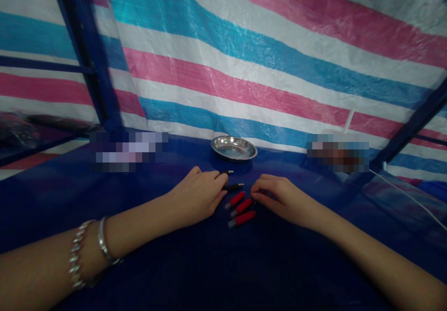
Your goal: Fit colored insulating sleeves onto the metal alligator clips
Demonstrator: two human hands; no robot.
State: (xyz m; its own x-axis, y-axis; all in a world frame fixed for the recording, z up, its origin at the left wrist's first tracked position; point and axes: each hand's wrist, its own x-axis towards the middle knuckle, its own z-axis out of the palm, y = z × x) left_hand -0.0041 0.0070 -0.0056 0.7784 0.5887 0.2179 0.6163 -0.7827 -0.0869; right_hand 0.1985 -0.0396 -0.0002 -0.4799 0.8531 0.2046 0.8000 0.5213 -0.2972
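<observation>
Fingers curled, my left hand (197, 192) is closed at the back ends of two slim black pens. The nearer black pen (234, 187) points right from between the thumb and fingers, its silver tip free. Behind it, the farther black pen (226, 172) sticks out past the knuckles. My right hand (281, 194) is closed in a pinch near the table; a small dark bit shows at its fingertips, too small to name. Between the hands lie a far red piece (237, 199), a middle red piece (241, 206) and a near red piece (244, 218), all short with clear or silvery left ends.
A shallow oval metal dish (233, 149) stands at the back of the dark blue table (195, 264). Blurred-out patches cover things at the back left and back right. A white cord (405, 195) runs down at the right. Striped sheeting (244, 69) and blue metal posts (82, 45) close off the back.
</observation>
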